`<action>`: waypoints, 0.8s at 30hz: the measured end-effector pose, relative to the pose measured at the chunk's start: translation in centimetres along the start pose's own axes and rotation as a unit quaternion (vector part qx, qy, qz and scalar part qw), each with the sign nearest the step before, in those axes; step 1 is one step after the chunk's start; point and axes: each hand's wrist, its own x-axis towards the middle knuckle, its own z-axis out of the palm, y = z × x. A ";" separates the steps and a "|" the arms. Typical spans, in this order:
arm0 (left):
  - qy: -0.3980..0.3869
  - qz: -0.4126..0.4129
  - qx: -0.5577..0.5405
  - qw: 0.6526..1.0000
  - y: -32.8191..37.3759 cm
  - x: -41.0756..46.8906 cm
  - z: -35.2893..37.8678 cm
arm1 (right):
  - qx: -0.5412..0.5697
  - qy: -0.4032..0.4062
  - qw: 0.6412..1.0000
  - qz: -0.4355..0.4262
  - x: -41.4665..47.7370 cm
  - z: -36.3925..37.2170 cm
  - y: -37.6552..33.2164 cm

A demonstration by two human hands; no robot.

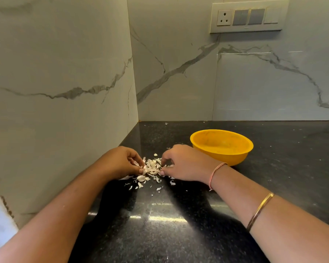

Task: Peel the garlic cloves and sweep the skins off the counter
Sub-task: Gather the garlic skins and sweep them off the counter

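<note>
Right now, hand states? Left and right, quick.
Left hand: pinches a pale garlic piece; clove or skin, cannot tell.
Right hand: fingers curled, tips in the skin pile; grip cannot be told.

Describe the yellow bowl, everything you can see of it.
The bowl is round, wide and shallow, and bright yellow. It looks like plastic. It stands upright on the black counter near the back wall, to the right of the skins. The inside looks dull and smudged, and nothing shows clearly in it. The right hand and its wrist overlap the near left side, so I cannot tell whether they touch it.
</note>
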 end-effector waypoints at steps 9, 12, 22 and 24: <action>0.097 -0.013 -0.019 0.995 0.1 0.4 0.1 | 0.102 0.091 0.990 0.019 0.3 0.4 -0.3; 0.127 -0.017 -0.022 0.991 -0.1 0.5 -0.2 | 0.093 0.148 0.984 0.015 0.4 0.4 -0.2; 0.036 -0.005 -0.025 0.999 -0.1 0.5 -0.4 | 0.106 0.167 0.980 0.021 0.6 0.8 -0.1; -0.004 0.000 -0.046 0.999 -0.1 0.3 -0.4 | 0.101 0.158 0.982 0.023 0.7 0.9 -0.1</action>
